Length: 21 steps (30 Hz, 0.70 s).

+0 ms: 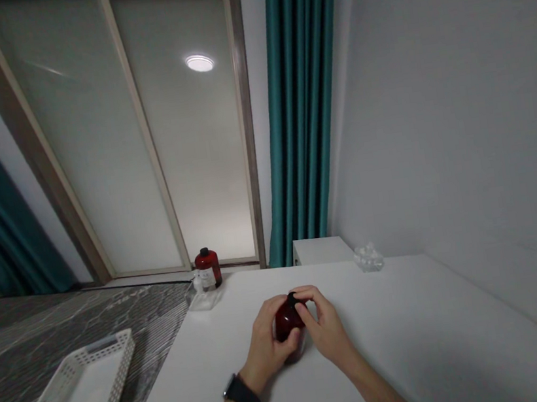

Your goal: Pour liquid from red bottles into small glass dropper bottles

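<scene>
A dark red bottle (287, 319) with a black cap (292, 299) is between my hands, over the middle of the white table. My left hand (268, 338) wraps round the bottle's body, its thumb across the front. The fingers and thumb of my right hand (323, 322) close on the black cap at the top. The bottle's lower part is partly hidden behind my left thumb. At the table's far left corner stands another red bottle (215, 267) with a black cap and a pale label, beside a small white pump-top item on a clear plastic piece (204, 300).
A clear crumpled-looking plastic item (368, 258) lies at the table's far edge, in front of a white cabinet (322, 250). On the floor to the left is a white perforated basket (128, 345). A grey wall (462, 136) borders the white table (413, 320) on the right.
</scene>
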Each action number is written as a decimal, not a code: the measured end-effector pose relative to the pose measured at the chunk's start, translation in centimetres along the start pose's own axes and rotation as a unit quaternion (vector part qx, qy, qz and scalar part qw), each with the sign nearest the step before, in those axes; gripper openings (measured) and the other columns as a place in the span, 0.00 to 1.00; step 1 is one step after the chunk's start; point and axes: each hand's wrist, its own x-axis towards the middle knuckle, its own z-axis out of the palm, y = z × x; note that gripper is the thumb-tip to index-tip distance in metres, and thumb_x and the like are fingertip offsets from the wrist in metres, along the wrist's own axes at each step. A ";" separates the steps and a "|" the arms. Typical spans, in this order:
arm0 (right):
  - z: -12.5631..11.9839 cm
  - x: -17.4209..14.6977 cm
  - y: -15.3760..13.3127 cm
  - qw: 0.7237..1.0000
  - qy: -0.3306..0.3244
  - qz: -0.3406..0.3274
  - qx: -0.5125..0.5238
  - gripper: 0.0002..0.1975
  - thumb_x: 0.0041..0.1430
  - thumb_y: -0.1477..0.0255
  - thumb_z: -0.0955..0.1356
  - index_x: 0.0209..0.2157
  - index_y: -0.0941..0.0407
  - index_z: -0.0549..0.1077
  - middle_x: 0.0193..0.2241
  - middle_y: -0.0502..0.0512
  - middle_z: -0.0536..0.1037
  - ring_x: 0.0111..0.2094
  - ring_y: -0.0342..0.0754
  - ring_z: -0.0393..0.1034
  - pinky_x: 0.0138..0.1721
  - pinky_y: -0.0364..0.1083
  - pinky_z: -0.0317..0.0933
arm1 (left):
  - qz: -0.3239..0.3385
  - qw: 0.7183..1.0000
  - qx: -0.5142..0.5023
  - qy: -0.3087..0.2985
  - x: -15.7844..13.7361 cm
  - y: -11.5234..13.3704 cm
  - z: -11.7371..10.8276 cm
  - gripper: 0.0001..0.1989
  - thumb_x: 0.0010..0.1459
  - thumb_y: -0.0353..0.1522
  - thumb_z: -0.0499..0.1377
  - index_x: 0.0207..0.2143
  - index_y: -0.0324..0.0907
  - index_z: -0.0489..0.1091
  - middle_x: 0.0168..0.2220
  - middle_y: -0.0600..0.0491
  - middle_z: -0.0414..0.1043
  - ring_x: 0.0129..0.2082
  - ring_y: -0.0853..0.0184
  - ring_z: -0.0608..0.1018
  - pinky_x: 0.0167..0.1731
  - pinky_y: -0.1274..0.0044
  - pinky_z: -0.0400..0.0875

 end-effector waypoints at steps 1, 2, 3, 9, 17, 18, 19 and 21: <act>-0.1 0.1 0.2 1.000 -0.009 0.008 0.011 0.06 0.64 0.71 0.64 0.41 0.53 0.72 0.42 0.56 0.78 0.47 0.51 0.73 0.52 0.52 0.67 | 0.000 1.000 -0.002 -0.001 0.0 0.0 0.0 0.22 0.57 0.35 0.59 0.55 0.44 0.64 0.50 0.45 0.73 0.50 0.55 0.76 0.50 0.63 0.72; -0.2 0.1 0.3 1.000 -0.016 0.014 0.020 0.06 0.64 0.71 0.64 0.41 0.52 0.72 0.42 0.56 0.78 0.48 0.51 0.73 0.52 0.53 0.66 | 0.000 1.000 -0.004 -0.001 0.1 0.0 -0.1 0.22 0.57 0.35 0.59 0.55 0.44 0.64 0.51 0.45 0.73 0.50 0.55 0.76 0.50 0.62 0.72; -0.3 0.2 0.5 0.999 -0.023 0.018 0.027 0.06 0.65 0.70 0.64 0.41 0.52 0.72 0.43 0.56 0.78 0.48 0.51 0.73 0.53 0.53 0.66 | 0.000 1.000 -0.004 -0.002 0.1 0.0 -0.1 0.22 0.58 0.34 0.59 0.55 0.44 0.63 0.51 0.45 0.73 0.51 0.55 0.76 0.51 0.62 0.72; -0.2 0.1 0.8 1.000 -0.017 0.003 0.022 0.05 0.64 0.71 0.65 0.40 0.52 0.72 0.43 0.57 0.76 0.48 0.51 0.72 0.53 0.54 0.65 | 0.018 1.000 0.002 -0.006 0.1 0.0 0.0 0.23 0.57 0.32 0.59 0.56 0.44 0.62 0.52 0.44 0.72 0.51 0.55 0.76 0.51 0.62 0.71; 0.2 0.3 0.7 0.999 0.035 0.002 0.020 0.01 0.61 0.71 0.68 0.34 0.53 0.73 0.37 0.54 0.74 0.44 0.50 0.70 0.48 0.51 0.65 | 0.030 0.999 0.006 -0.017 0.1 0.2 0.0 0.26 0.56 0.30 0.59 0.57 0.45 0.60 0.52 0.45 0.70 0.51 0.57 0.74 0.52 0.63 0.70; 0.1 0.3 0.7 0.999 0.027 0.007 0.028 0.02 0.61 0.71 0.67 0.35 0.53 0.73 0.37 0.54 0.75 0.44 0.50 0.71 0.48 0.51 0.65 | 0.031 0.999 0.005 -0.018 0.1 0.2 0.0 0.25 0.57 0.30 0.59 0.57 0.45 0.60 0.52 0.45 0.70 0.51 0.57 0.74 0.52 0.63 0.70; 0.1 0.4 0.7 0.999 0.020 0.013 0.037 0.03 0.61 0.70 0.67 0.35 0.53 0.73 0.37 0.54 0.75 0.44 0.50 0.71 0.48 0.51 0.65 | 0.033 0.999 0.004 -0.019 0.1 0.3 -0.1 0.25 0.57 0.30 0.59 0.57 0.45 0.59 0.52 0.45 0.70 0.52 0.56 0.74 0.52 0.63 0.70; 0.0 0.4 0.6 0.998 0.005 0.029 0.052 0.04 0.62 0.70 0.67 0.36 0.53 0.74 0.38 0.55 0.76 0.44 0.50 0.72 0.49 0.51 0.66 | 0.036 0.999 0.003 -0.020 0.1 0.3 -0.2 0.25 0.58 0.31 0.58 0.57 0.45 0.59 0.52 0.44 0.70 0.52 0.56 0.74 0.52 0.63 0.70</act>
